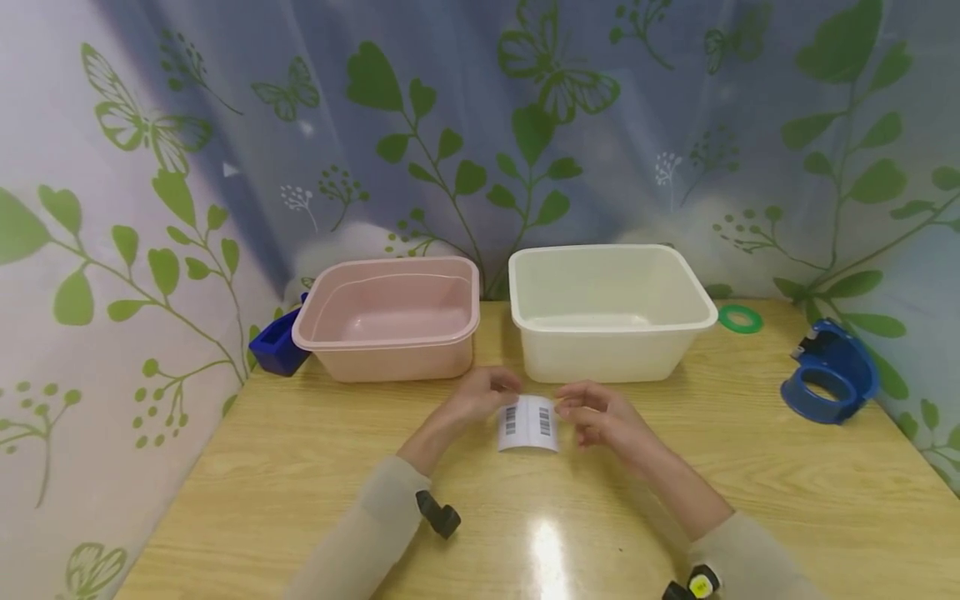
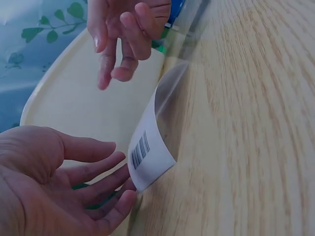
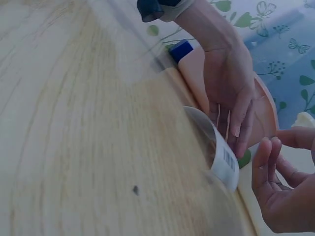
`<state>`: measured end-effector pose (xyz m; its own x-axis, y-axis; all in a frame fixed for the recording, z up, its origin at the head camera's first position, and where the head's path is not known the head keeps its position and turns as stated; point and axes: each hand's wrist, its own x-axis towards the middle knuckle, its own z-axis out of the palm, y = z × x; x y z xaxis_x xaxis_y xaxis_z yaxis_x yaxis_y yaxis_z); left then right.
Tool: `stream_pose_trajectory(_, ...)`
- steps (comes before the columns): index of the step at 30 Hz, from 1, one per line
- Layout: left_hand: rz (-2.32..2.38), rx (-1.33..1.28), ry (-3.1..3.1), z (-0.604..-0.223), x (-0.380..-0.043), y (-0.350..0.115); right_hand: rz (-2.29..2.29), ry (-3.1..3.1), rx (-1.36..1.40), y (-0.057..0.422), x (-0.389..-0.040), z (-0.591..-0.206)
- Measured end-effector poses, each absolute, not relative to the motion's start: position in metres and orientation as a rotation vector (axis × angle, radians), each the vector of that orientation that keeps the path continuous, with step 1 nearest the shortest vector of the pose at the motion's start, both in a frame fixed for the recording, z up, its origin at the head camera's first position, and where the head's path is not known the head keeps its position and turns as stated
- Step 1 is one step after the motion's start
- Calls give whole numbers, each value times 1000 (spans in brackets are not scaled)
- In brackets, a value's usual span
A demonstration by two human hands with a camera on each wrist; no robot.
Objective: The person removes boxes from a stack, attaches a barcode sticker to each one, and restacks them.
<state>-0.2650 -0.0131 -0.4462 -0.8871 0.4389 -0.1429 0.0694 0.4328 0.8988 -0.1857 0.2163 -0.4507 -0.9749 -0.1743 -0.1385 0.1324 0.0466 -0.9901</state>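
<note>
A white paper label (image 1: pixel 528 425) with two printed barcodes arches up off the wooden table between the hands. At its left side is my left hand (image 1: pixel 480 395), fingers loosely extended; in the left wrist view its fingertips (image 2: pixel 129 185) come right to the label's edge. My right hand (image 1: pixel 603 417) hovers by the label's right edge with loosely bent fingers. A gap shows between that hand (image 3: pixel 288 184) and the label (image 3: pixel 226 160) in the right wrist view. Neither hand grips the paper.
Behind the hands stand a pink basin (image 1: pixel 393 360) on the left and a white basin (image 1: pixel 600 354) on the right. A blue block-shaped object (image 1: pixel 279 354) sits beside the pink one. To the right lie a green ring (image 1: pixel 753 327) and a blue tape dispenser (image 1: pixel 855 375).
</note>
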Motion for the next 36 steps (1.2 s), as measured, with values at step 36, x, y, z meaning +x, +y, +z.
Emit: stream_pose_trajectory(36,1399,487,2228,-440,-258,-27,-1947,2088,-10,198,-194,-457)
